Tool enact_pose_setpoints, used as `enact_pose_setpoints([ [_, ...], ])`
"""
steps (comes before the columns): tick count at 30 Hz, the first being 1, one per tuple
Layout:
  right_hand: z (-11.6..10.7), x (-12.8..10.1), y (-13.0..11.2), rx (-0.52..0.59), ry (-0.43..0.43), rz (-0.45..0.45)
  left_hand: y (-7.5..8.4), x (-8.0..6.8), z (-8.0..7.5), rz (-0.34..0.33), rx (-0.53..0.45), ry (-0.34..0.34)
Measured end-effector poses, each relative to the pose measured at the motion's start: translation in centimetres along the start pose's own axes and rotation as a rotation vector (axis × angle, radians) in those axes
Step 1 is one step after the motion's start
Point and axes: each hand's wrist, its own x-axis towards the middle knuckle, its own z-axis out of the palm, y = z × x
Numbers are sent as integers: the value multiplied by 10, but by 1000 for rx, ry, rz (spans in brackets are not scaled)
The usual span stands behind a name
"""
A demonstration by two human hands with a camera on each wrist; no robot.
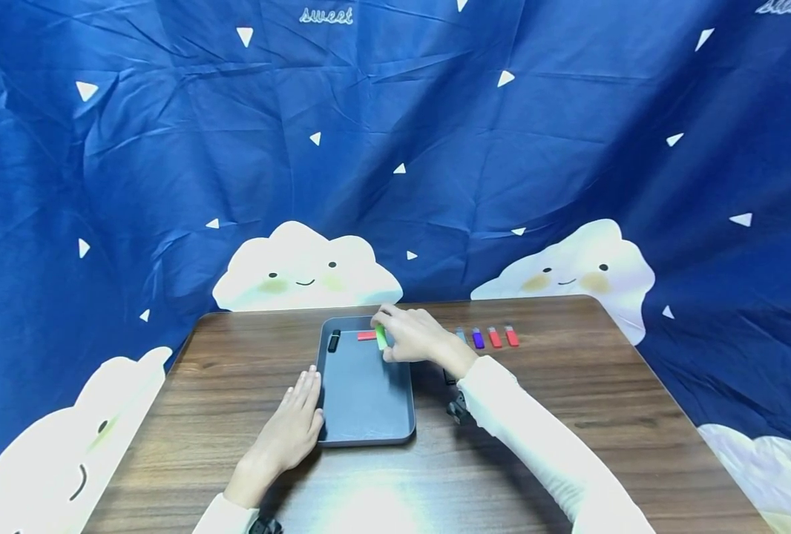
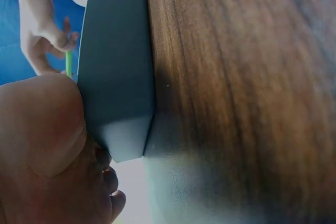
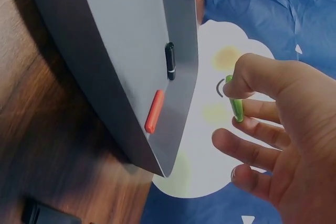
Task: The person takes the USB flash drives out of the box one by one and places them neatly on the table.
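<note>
My right hand (image 1: 409,335) pinches a green USB stick (image 3: 235,100) between thumb and fingers, above the far right part of a grey tray (image 1: 366,415). In the right wrist view the other fingers are spread apart. Inside the tray, a black USB stick (image 1: 334,340) lies at the far left corner and a red USB stick (image 1: 366,336) lies crosswise along the far side. My left hand (image 1: 290,424), fingers straight, rests along the tray's left wall. From the left wrist view, its palm (image 2: 39,124) is close against the tray's outer side.
Right of the tray stands a row of USB sticks: a grey-blue one (image 1: 461,334) partly behind my wrist, a purple-blue one (image 1: 478,338) and two red ones (image 1: 495,337). A black object (image 3: 50,212) lies on the wooden table (image 1: 569,400). Behind hangs a blue curtain (image 1: 395,111).
</note>
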Motion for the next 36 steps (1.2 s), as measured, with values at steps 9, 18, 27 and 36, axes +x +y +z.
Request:
enact_pose_setpoints([
  [9, -11, -14, 8, -30, 17, -14, -1, 1, 0, 1, 7, -7],
  [18, -16, -27, 15, -66, 84, -27, -2, 1, -1, -8, -4, -17],
  [27, -19, -39, 21, -83, 120, -34, -3, 2, 0, -16, -6, -26],
  [36, -25, -51, 24, -83, 154, -47, -3, 3, 1, -13, -2, -23],
])
